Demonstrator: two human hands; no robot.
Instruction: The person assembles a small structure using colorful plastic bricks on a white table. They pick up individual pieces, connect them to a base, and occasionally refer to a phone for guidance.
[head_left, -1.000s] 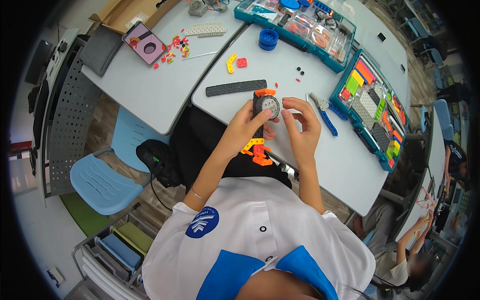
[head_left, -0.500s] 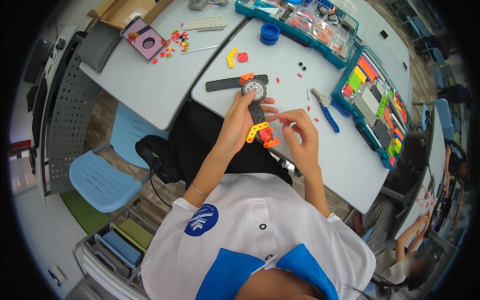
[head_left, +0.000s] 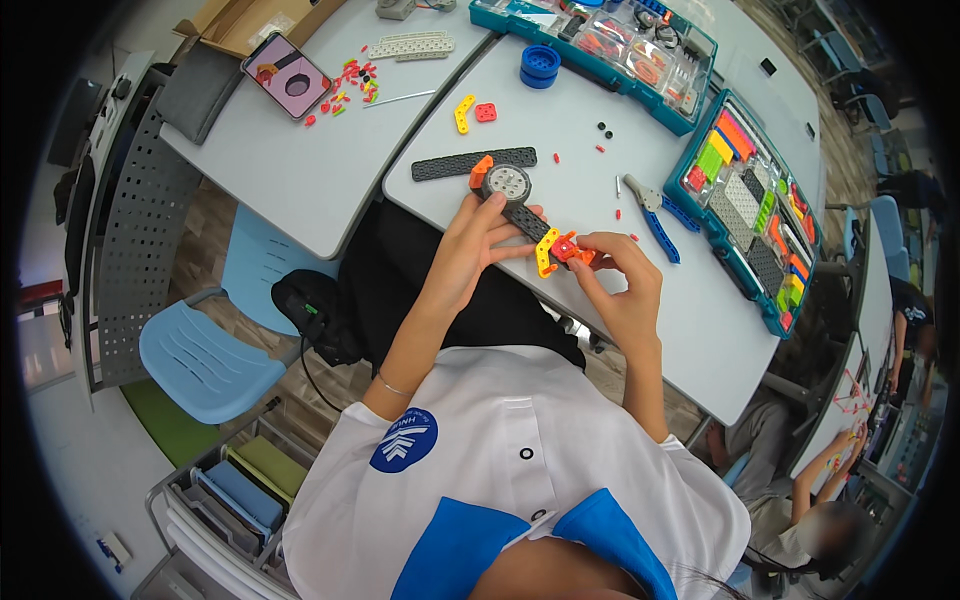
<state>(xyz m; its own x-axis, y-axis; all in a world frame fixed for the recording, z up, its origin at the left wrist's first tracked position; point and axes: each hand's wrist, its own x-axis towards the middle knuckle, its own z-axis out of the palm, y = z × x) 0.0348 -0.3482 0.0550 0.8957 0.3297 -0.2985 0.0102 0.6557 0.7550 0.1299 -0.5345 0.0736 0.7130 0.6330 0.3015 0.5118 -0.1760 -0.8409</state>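
Over the table's near edge I hold a toy building-kit model: a dark perforated beam with a round grey wheel, an orange bracket by the wheel, and yellow, red and orange connectors at the lower end. My left hand grips the beam close to the wheel, thumb on top. At the other end my right hand pinches the red and orange connectors between thumb and fingers. Just beyond lies a loose dark perforated beam. A yellow angled piece and a red square plate rest farther back.
Pliers with blue handles lie right of my hands, among small red pins. Two teal kit cases stand open at the right and back. Blue wheels sit near the rear one. A phone and scattered pins are on the left table.
The model has tilted, its lower end swinging right and its orange bracket turning left. My right hand has closed on the connectors at that end.
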